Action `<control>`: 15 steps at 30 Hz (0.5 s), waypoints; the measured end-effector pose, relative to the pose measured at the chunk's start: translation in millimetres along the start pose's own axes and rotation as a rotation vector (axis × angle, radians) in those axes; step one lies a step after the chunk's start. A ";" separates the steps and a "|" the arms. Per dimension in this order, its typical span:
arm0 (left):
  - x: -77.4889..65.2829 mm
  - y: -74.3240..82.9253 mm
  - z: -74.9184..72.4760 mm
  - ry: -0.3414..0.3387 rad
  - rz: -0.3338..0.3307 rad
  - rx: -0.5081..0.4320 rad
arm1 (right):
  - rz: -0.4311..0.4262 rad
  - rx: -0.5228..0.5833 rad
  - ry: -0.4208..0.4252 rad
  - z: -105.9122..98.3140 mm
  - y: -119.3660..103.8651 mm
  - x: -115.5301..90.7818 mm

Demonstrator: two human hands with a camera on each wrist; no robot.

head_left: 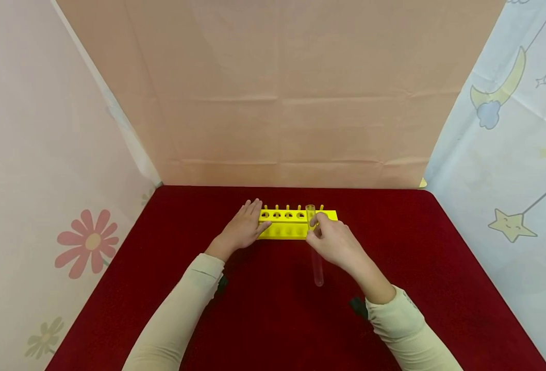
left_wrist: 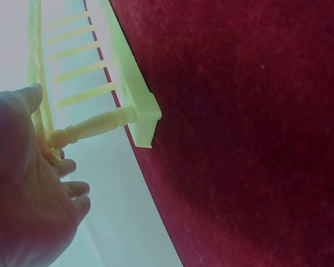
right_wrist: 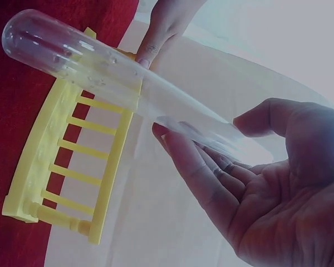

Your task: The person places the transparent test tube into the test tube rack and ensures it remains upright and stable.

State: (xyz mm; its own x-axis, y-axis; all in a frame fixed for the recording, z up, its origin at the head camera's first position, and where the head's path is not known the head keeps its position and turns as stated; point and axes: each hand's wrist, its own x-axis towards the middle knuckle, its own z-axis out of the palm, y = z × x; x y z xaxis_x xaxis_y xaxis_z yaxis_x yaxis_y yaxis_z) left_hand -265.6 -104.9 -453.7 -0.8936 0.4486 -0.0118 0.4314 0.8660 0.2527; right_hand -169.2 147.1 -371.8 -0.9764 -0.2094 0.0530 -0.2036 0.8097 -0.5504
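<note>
"While the left hand (head_left: 241, 228) rests on the end of the yellow rack (head_left: 282, 232), fingers straight and thumb apart, where is the test tube (right_wrist: 117, 82)?"

"Pinched in the right hand (head_left: 336, 241), outside the rack, its rounded end (head_left: 318, 281) free."

"So how far along is it?"

"Midway, I judge: the tube is gripped but not seated, and the four plainly visible holes (head_left: 277, 215) hold none."

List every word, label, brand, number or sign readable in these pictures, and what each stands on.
No readable text.
Test tube: no lettering visible.
Yellow rack: no lettering visible.
Right sleeve: a faint mark, too small to read.
Side sheets: pictures only, including a flower, a moon and a star.
</note>
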 end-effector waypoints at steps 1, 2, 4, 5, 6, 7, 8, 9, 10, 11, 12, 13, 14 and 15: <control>0.1 -0.1 0.0 0.001 0.000 0.000 | 0.004 0.002 -0.002 0.0 -0.7 0.3; 0.1 -0.1 0.1 0.002 0.000 -0.001 | 0.008 0.006 -0.005 -0.1 -1.3 0.6; 0.2 -0.1 0.1 0.001 -0.001 -0.001 | 0.016 0.016 -0.013 -0.2 -2.4 0.9; 0.1 0.0 0.1 0.003 -0.001 -0.002 | 0.019 0.022 -0.015 -0.2 -2.8 1.1; 0.2 0.1 0.2 0.005 0.000 -0.004 | 0.023 0.027 -0.016 -0.3 -3.1 1.3; 0.3 0.0 0.3 0.007 0.000 -0.005 | 0.026 0.032 -0.018 -0.5 -3.4 1.5; 0.5 0.0 0.6 0.008 0.001 -0.005 | 0.028 0.037 -0.017 -0.6 -3.8 1.6; 0.6 0.1 0.7 0.009 0.002 -0.007 | 0.031 0.041 -0.017 -0.9 -4.2 1.7; 0.6 0.2 0.9 0.013 0.003 -0.009 | 0.033 0.044 -0.016 -1.2 -4.7 1.8; 0.5 0.3 0.9 0.016 0.004 -0.010 | 0.031 0.044 -0.013 -1.5 -5.1 2.0; 0.4 0.5 0.9 0.015 0.004 -0.008 | 0.028 0.043 -0.011 -1.9 -5.5 2.1; 0.4 0.7 1.0 0.016 0.004 -0.008 | 0.025 0.042 -0.008 -2.3 -5.9 2.3; 0.3 1.1 0.9 0.015 0.004 -0.007 | 0.020 0.039 -0.004 -2.5 -6.1 2.3; 0.0 1.4 0.6 0.013 0.003 -0.006 | 0.017 0.036 -0.001 -2.8 -6.4 2.6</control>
State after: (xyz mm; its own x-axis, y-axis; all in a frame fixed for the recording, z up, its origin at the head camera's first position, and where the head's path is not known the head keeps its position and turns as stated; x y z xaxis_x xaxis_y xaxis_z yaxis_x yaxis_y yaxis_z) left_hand -264.9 -103.6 -453.9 -0.8940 0.4480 0.0015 0.4331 0.8635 0.2583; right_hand -170.6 142.9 -365.9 -0.9796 -0.1963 0.0426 -0.1841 0.7931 -0.5806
